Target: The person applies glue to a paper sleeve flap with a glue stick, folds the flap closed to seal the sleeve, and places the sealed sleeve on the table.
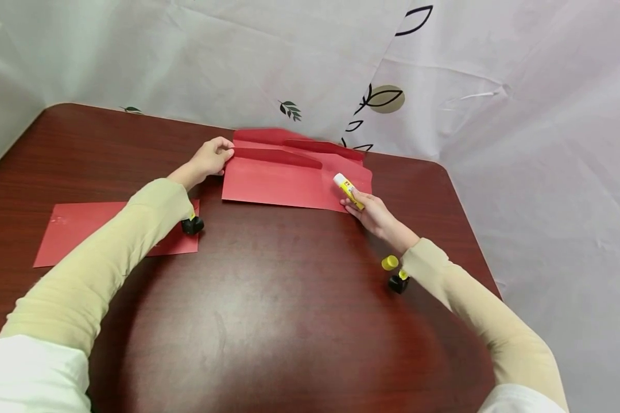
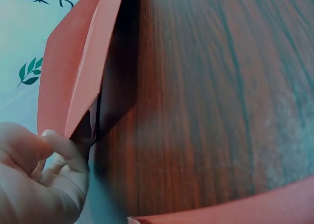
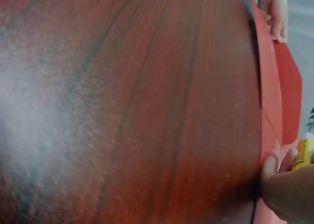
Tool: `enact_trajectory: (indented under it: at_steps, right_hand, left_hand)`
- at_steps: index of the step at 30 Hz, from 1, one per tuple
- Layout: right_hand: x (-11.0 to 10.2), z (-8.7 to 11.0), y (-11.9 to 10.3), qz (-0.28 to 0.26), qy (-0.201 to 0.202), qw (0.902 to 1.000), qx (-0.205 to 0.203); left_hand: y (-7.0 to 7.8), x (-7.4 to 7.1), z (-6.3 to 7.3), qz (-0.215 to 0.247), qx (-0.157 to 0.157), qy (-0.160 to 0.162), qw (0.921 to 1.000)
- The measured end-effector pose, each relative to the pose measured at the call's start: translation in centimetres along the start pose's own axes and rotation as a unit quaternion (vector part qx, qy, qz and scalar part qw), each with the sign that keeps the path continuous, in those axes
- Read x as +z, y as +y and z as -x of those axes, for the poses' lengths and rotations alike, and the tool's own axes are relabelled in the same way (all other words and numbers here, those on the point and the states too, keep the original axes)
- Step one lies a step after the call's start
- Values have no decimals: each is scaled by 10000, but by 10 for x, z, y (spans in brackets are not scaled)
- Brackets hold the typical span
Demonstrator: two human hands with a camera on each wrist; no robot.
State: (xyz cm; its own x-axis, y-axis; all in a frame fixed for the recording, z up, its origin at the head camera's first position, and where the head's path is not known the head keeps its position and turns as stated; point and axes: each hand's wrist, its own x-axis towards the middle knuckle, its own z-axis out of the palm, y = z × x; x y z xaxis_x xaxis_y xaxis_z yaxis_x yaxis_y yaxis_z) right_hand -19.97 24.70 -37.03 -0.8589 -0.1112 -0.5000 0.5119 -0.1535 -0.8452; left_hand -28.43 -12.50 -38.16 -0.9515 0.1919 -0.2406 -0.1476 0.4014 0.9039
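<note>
At the back of the table lie red paper envelopes [image 1: 274, 182], overlapping, with flaps raised. My left hand [image 1: 213, 156] pinches the left edge of the front envelope at the base of its flap [image 2: 93, 71], thumb and fingertips together in the left wrist view. My right hand [image 1: 370, 212] grips an uncapped glue stick [image 1: 348, 188], yellow with a white end pointing up and left over the front envelope's right part. Fingers of that same hand also touch the envelope's front right corner, and in the right wrist view the thumb lies at its near edge [image 3: 267, 130].
Another flat red envelope [image 1: 77, 226] lies at the left, partly under my left forearm. A yellow cap [image 1: 390, 263] stands by my right sleeve. Black wrist cameras [image 1: 192, 225] hang below both cuffs. A white patterned cloth [image 1: 289, 63] borders the brown table [image 1: 268, 298] behind.
</note>
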Motion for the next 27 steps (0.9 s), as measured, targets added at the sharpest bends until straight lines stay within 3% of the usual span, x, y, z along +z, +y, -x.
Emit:
enact_trajectory:
  at_steps: [5, 8, 16, 27]
  right_hand:
    - [2, -1, 2, 184, 121, 9997, -126]
    - [4, 0, 2, 335, 177, 9991, -208]
    - [5, -2, 4, 246, 240, 9991, -248]
    - [6, -3, 4, 103, 351, 9993, -100]
  left_hand:
    - [1, 0, 1, 777, 85, -87, 9969]
    - [3, 1, 2, 993, 129, -91, 9949]
    - [2, 1, 1, 1104, 405, 10, 9931]
    - [2, -4, 3, 1187, 503, 52, 9916]
